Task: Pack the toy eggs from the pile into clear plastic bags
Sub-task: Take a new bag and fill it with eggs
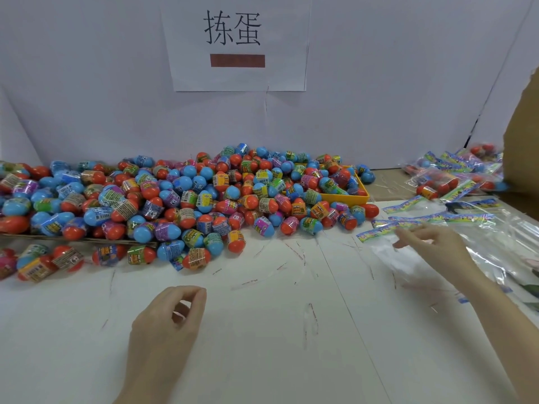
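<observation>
Beyond the left hand, whose loosely curled fingers hold nothing above the white counter, lies the pile of toy eggs, spilling over a yellow tray at its right edge. Farther right, the right hand reaches with relaxed, part-spread fingers onto the stack of empty clear plastic bags; whether it has pinched one cannot be told, and filled bags lie beyond it. The step in hand appears to be fetching a fresh bag; the next move calls for separating one sheet and opening its mouth.
</observation>
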